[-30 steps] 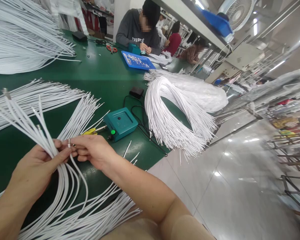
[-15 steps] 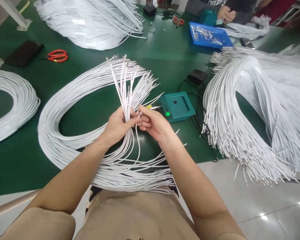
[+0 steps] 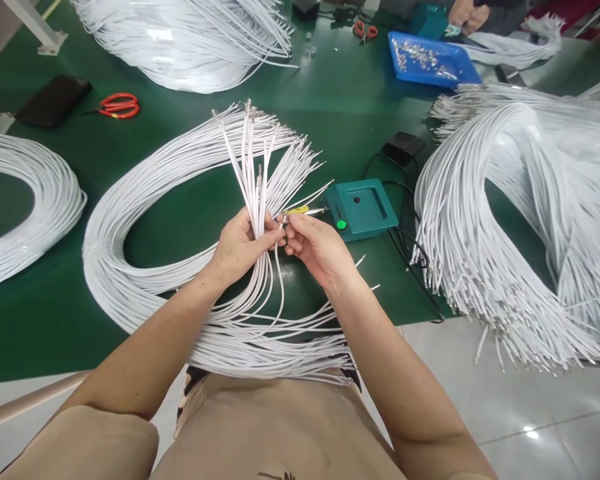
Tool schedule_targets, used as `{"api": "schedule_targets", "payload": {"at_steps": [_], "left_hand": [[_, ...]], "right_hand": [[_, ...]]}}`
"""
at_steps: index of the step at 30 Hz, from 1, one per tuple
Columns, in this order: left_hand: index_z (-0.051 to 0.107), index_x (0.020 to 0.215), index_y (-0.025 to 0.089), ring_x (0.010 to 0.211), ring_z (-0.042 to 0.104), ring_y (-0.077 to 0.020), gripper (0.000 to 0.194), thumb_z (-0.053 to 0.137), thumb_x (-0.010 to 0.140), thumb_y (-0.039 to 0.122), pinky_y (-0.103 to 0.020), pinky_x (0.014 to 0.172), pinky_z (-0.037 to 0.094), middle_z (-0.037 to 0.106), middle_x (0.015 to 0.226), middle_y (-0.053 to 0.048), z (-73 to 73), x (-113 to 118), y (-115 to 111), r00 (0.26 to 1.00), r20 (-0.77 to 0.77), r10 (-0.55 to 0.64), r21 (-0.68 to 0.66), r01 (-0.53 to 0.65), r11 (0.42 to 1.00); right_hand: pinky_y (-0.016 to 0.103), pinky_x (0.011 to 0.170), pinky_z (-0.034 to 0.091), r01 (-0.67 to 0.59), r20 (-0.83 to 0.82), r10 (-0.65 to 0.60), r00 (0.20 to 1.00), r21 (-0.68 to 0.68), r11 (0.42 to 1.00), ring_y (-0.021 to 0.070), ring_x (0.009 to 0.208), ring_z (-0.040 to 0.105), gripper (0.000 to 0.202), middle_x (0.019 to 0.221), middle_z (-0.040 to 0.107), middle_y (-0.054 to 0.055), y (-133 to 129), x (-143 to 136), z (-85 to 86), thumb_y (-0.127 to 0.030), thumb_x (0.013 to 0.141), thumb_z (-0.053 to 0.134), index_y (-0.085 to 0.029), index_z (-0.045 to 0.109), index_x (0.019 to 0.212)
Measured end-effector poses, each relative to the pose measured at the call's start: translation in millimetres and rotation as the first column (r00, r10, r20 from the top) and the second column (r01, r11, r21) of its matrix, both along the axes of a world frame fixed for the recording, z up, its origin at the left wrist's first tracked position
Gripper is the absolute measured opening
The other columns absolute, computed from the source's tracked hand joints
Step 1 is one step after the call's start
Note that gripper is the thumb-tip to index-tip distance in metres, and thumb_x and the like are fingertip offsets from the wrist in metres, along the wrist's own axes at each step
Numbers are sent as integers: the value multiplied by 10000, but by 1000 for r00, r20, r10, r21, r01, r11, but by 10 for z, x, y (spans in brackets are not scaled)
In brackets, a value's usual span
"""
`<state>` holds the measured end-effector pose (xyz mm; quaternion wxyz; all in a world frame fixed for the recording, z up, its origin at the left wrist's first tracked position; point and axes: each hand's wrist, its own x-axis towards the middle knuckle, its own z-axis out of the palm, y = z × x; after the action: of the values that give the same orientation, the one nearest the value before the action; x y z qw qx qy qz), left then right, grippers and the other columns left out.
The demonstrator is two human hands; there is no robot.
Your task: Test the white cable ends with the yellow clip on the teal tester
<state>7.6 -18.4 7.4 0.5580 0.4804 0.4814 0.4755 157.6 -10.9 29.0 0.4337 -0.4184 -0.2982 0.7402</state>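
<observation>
My left hand point(image 3: 243, 248) is wrapped round a bundle of white cables point(image 3: 256, 193), whose ends fan upward above it. Its thumb and fingertips also meet at one separate cable point(image 3: 281, 277) on the right of the bundle. My right hand point(image 3: 317, 247) pinches the upper end of that same cable, close to my left fingertips. Just above the right fingers lies a yellow-handled tool point(image 3: 300, 210), beside the teal device point(image 3: 363, 208) with a lit green button. A large loop of white cables point(image 3: 105, 227) lies behind and left of my hands, and more cable ends rest near my lap.
Further cable coils lie at the left point(image 3: 55, 180), top point(image 3: 190, 47) and right point(image 3: 510, 200). Red-handled scissors point(image 3: 120, 105), a black case point(image 3: 54, 100) and a blue tray point(image 3: 433, 60) of small parts sit farther back. A person's hands point(image 3: 470, 17) are at the top right.
The whole view has shifted slightly, with the table items now a little farther right. My right fingertips have moved slightly up and off the left ones; both hands keep their hold.
</observation>
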Motion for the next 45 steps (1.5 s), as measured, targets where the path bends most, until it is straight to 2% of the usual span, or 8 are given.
{"api": "schedule_targets", "payload": {"at_steps": [6, 10, 14, 21, 24, 31, 38, 45], "left_hand": [[607, 1071, 196, 658, 620, -88, 419, 780, 692, 242, -209, 638, 495, 620, 780, 34, 19, -18, 13, 994, 103, -40, -54, 45, 998], [666, 1078, 189, 636, 583, -54, 392, 776, 704, 225, -191, 658, 498, 592, 778, 31, 37, -46, 34, 953, 296, -66, -196, 128, 972], [699, 1034, 178, 639, 586, -60, 364, 792, 683, 208, -188, 642, 503, 582, 754, 21, 23, -80, 57, 930, 362, -65, -275, 173, 946], [694, 1085, 207, 616, 593, -67, 434, 809, 667, 227, -213, 661, 521, 604, 754, 27, 14, -99, 66, 942, 325, -84, -236, 167, 957], [699, 1066, 194, 619, 600, -77, 437, 821, 649, 226, -226, 672, 528, 612, 735, 22, 14, -101, 72, 938, 334, -94, -245, 183, 952], [729, 932, 143, 573, 584, -77, 329, 827, 626, 211, -196, 561, 485, 607, 644, 6, 1, -88, 124, 925, 379, -24, -385, 181, 905], [675, 1065, 150, 649, 654, -103, 454, 820, 646, 250, -244, 687, 533, 632, 731, 24, -93, 10, 175, 991, 130, 21, -201, 6, 980], [675, 1065, 117, 679, 675, -128, 461, 793, 669, 322, -302, 801, 560, 607, 753, 34, -180, 58, 221, 999, -44, 27, -78, -31, 996]], "right_hand": [[256, 638, 455, 10, 427, -163, 889, 338, 941, 97, 626, 525, 153, 745, 619, 3, -32, -38, -42, -312, 794, 627, -162, 655, 795], [281, 749, 451, -246, 651, -400, 645, 672, 698, 137, 774, 543, 162, 815, 594, 32, -44, 7, -122, -233, 887, 511, -183, 609, 768], [310, 837, 446, -486, 691, -487, 534, 723, 491, 167, 881, 549, 223, 894, 606, 71, -20, 87, -175, -202, 944, 415, -189, 609, 835], [273, 744, 479, -363, 667, -364, 650, 693, 623, 136, 779, 579, 109, 843, 642, 21, 33, 79, -130, -245, 900, 519, -191, 610, 874], [265, 750, 469, -404, 678, -364, 639, 698, 592, 134, 797, 578, 128, 857, 639, 23, 47, 78, -131, -246, 920, 494, -190, 596, 866], [298, 799, 408, -759, 750, -535, 387, 589, 277, 177, 869, 542, 296, 876, 619, 61, 154, 181, -107, -228, 998, 325, -197, 619, 979], [404, 900, 364, -814, 823, -564, 70, 374, 444, 240, 868, 557, 141, 895, 668, 101, 478, 372, -44, -155, 895, 490, -146, 608, 970], [375, 945, 341, -870, 852, -524, -20, 243, 429, 243, 870, 585, 126, 870, 689, 96, 512, 453, -25, -136, 850, 538, -128, 624, 941]]}}
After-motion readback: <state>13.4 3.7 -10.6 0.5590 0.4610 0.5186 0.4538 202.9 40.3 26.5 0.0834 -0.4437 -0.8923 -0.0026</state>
